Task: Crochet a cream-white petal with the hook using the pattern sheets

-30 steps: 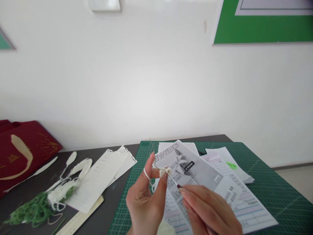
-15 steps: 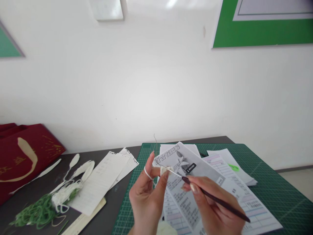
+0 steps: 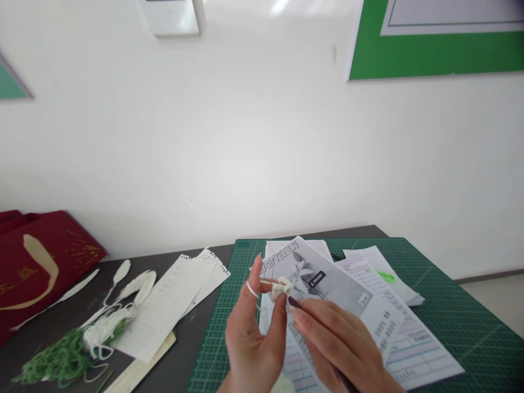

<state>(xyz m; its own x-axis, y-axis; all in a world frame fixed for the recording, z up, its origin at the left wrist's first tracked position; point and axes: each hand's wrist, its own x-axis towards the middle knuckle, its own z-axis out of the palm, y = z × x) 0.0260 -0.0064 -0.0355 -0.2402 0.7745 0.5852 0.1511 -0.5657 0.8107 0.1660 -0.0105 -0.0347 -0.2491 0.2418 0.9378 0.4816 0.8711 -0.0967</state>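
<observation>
Between the thumb and a finger of my left hand (image 3: 257, 333) is a small off-white crochet piece (image 3: 280, 288). White yarn (image 3: 252, 290) loops round the raised index finger of that hand. My right hand (image 3: 339, 338) grips a crochet hook (image 3: 293, 302) with a dark handle, its grip end sticking out below the palm. The hook's tip meets the crochet piece, but the exact stitch is too small to make out. Beneath both hands lies a printed pattern sheet (image 3: 344, 289) with a flower picture.
A green cutting mat (image 3: 446, 289) covers the right of the dark table. Lime-green scissors handles (image 3: 386, 277) rest on papers there. To the left are handwritten sheets (image 3: 164, 305), green yarn (image 3: 61, 357), white crocheted petals (image 3: 141, 284) and a red bag (image 3: 45, 262).
My right hand has turned, so the hook's handle now points steeply down instead of out to the right. The crochet piece has tilted, and my left hand has shifted slightly right.
</observation>
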